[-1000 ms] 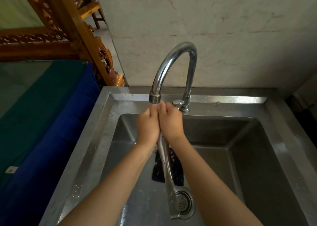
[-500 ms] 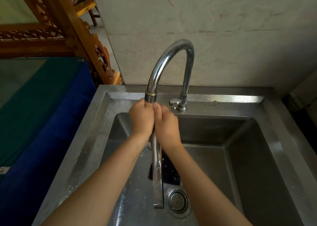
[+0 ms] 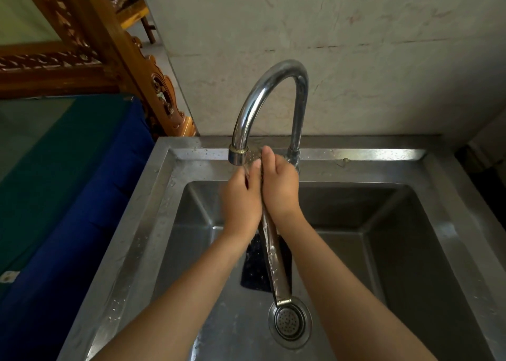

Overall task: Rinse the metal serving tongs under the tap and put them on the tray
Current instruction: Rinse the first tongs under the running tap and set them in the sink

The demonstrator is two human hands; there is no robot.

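Tongs: metal serving tongs (image 3: 275, 259) held upright at frame centre, head raised to the spout so water runs down their length.
Right hand: right hand (image 3: 279, 185) wrapped around the head, steadying it.
Left hand: left hand (image 3: 241, 199) pressed on the other side, seemingly rubbing.
Tap: tap (image 3: 269, 97) arching just above the fingers.
Sink: steel sink (image 3: 410, 223) beneath, catching runoff near the drain strainer (image 3: 290, 321).
Tray: not visible.

Tap spout (image 3: 269, 92) arches close above both hands; sink basin (image 3: 410, 251) open right; wall (image 3: 356, 45) blocks behind.
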